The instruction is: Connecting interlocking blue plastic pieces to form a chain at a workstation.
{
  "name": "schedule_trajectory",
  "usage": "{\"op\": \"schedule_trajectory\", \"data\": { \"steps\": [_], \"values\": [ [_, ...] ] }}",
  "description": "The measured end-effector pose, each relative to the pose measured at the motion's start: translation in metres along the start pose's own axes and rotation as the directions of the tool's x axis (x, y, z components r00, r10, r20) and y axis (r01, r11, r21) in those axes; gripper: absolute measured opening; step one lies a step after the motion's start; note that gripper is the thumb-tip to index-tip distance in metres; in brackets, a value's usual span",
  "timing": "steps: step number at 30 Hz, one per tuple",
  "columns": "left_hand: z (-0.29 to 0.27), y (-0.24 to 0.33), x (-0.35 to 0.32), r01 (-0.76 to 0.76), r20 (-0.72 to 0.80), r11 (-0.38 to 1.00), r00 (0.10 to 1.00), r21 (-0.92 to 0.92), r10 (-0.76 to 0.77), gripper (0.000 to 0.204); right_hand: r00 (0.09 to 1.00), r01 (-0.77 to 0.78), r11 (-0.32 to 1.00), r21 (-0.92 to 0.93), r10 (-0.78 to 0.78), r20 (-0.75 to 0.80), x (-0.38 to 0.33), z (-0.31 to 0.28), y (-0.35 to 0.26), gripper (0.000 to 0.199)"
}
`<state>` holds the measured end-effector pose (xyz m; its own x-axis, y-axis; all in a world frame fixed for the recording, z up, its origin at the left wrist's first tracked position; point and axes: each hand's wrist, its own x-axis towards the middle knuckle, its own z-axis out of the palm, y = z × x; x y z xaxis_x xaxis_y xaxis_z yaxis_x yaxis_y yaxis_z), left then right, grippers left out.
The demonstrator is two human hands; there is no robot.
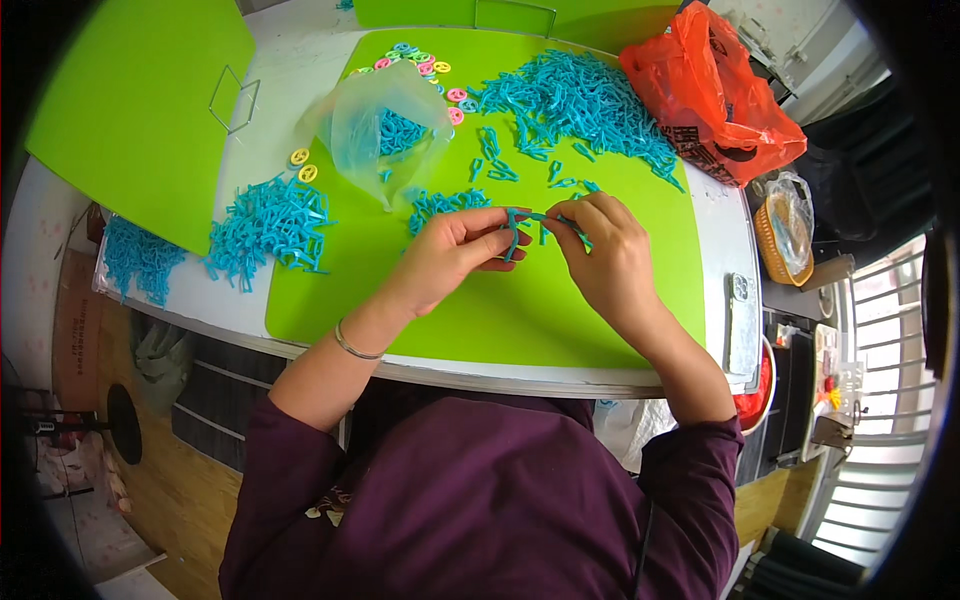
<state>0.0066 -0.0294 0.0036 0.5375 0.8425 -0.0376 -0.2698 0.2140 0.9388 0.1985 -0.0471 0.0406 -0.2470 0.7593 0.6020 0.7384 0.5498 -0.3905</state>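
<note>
Both hands pinch small turquoise plastic pieces [527,222] over the lime-green plastic mat [500,310] — left hand [450,255] fingers clamped on one end, right hand [600,250] on the other. They seem to be joining; keep the grip near the joint. The loose turquoise heap [570,105] lies at one o'clock.

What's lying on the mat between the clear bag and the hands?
In the head view, a small clump of blue pieces lies on the green mat between the clear bag and the hands.
</note>
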Motion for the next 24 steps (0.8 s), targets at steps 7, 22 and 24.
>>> {"op": "schedule_trajectory", "data": {
  "steps": [7, 22, 24],
  "values": [
    [0.003, -0.006, -0.003, -0.154, -0.087, 0.923, 0.977, 0.351, 0.196, 0.029, 0.850, -0.507, 0.778, 0.372, 0.378, 0.368, 0.004, -0.004, 0.001, 0.013],
    [0.015, -0.008, -0.009, -0.325, -0.035, 0.854, 0.929, 0.406, 0.369, 0.024, 0.995, -0.096, 0.952, 0.292, 0.100, 0.003, -0.017, 0.016, 0.003, 0.009],
    [0.020, -0.004, -0.010, -0.274, -0.074, 0.779, 0.923, 0.564, 0.378, 0.022, 0.938, -0.346, 0.822, 0.452, 0.301, 0.172, -0.019, 0.018, 0.006, 0.008]
  ]
}}
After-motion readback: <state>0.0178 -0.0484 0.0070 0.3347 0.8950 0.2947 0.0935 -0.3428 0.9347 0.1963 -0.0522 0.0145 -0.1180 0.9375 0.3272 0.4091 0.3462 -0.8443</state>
